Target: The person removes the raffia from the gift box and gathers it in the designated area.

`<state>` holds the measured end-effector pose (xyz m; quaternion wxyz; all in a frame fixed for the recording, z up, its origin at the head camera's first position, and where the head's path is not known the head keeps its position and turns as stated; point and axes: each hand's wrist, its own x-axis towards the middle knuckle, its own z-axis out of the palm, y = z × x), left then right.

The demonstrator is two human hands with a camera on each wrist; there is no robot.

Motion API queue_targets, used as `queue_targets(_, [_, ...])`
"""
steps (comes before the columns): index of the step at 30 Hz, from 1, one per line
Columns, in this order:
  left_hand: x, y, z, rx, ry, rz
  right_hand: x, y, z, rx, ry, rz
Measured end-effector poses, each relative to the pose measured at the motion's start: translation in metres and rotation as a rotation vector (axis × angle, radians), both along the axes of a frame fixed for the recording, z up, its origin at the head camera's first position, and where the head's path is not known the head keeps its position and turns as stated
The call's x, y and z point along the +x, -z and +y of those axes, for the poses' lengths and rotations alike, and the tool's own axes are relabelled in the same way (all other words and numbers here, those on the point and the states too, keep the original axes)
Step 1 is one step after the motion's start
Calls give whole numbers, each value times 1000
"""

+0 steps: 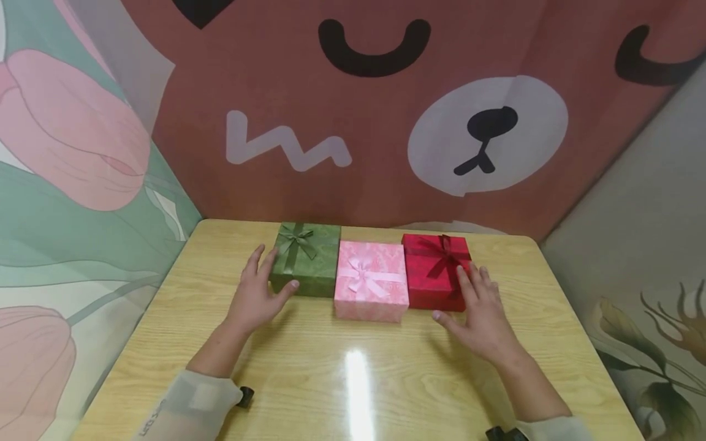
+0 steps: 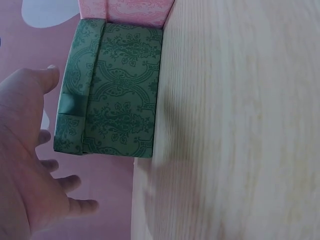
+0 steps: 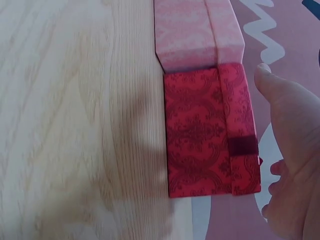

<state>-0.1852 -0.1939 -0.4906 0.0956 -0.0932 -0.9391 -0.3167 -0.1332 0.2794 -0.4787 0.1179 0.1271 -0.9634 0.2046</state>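
Observation:
Three gift boxes with ribbon bows stand side by side on the wooden table. The green box is on the left, the pink box in the middle and a little closer, the red box on the right. Beside the green box my left hand spreads its fingers around the near left corner; in the left wrist view its thumb is apart from the box. My right hand hovers at the red box's right side, fingers extended and thumb out. The right wrist view shows nothing held, with the red box beside the palm.
The pale wooden table has its far edge against a wall with a bear print. A flower-patterned wall rises at the left, and another wall at the right. Dark wrist-camera parts show at the left sleeve.

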Motion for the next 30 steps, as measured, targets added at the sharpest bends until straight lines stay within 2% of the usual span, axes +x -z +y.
queue_targets(6, [-1, 0, -2, 56, 20, -59, 1, 0, -12, -25, -22, -8])
queue_targets(10, [-1, 0, 0, 75, 12, -35, 1, 1, -20, -27, -24, -36])
queue_targets(12, [-1, 0, 3, 81, -11, 12, 1, 1, -24, -24, -26, -40])
queue_targets(16, [3, 3, 10, 98, -67, 164, 0, 1, -32, -32, -46, -29])
queue_targets(18, [6, 3, 14, 113, -76, 233, -1, 0, -37, -42, -61, -28])
queue_targets(20, [9, 4, 19, 134, -66, 270, -1, 0, -41, -47, -71, -33])
queue_targets(24, [15, 4, 30, 177, -16, 276, 1, 1, -48, -39, -81, -56])
queue_targets(30, [21, 8, 44, 208, 38, 218, 5, 3, -55, -30, -99, -56])
